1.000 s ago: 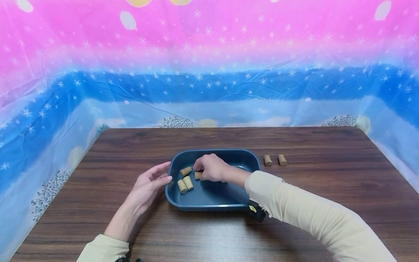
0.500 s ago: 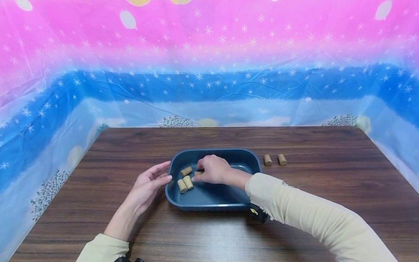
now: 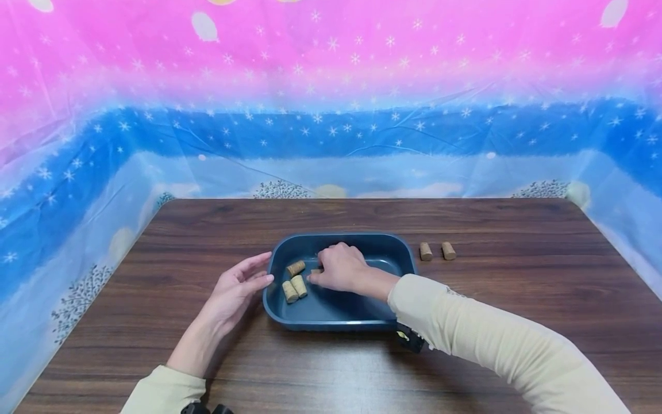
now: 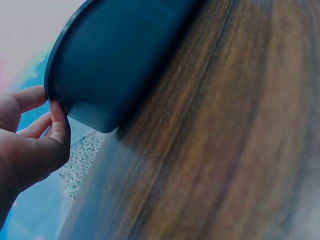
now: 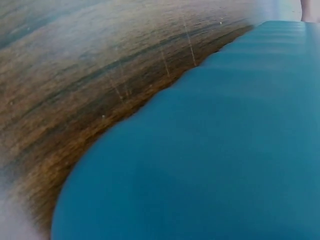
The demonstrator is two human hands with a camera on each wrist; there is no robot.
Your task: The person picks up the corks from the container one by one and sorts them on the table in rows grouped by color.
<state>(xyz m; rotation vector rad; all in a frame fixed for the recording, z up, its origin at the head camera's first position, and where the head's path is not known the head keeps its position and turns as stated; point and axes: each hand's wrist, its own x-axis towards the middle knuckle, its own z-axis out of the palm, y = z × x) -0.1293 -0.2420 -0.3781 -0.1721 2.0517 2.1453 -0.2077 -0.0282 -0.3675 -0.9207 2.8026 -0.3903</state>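
A dark blue rectangular tray (image 3: pixel 341 326) stands mid-table in the head view. At its left end, two pale corks (image 3: pixel 299 286) lie side by side, with a browner cork (image 3: pixel 296 268) just behind them. My right hand (image 3: pixel 343 269) reaches into the tray from the right and pinches another cork (image 3: pixel 316 271), mostly hidden by the fingers. My left hand (image 3: pixel 235 293) touches the tray's left rim with extended fingers. In the left wrist view, the left hand's fingertips (image 4: pixel 56 106) meet the rim. The right wrist view shows mostly the tray's outer wall (image 5: pixel 210 150).
Two more corks (image 3: pixel 437 251) stand on the brown wooden table (image 3: pixel 207 230), to the right of the tray. A pink and blue snowflake-patterned cloth (image 3: pixel 331 132) surrounds the table at the back and sides. My right sleeve (image 3: pixel 465 316) crosses over the tray's front right corner.
In the tray, my right hand has shifted slightly right, its thumb coming to the near side of the cork. My left hand keeps its place at the rim; the head view has tilted a little.
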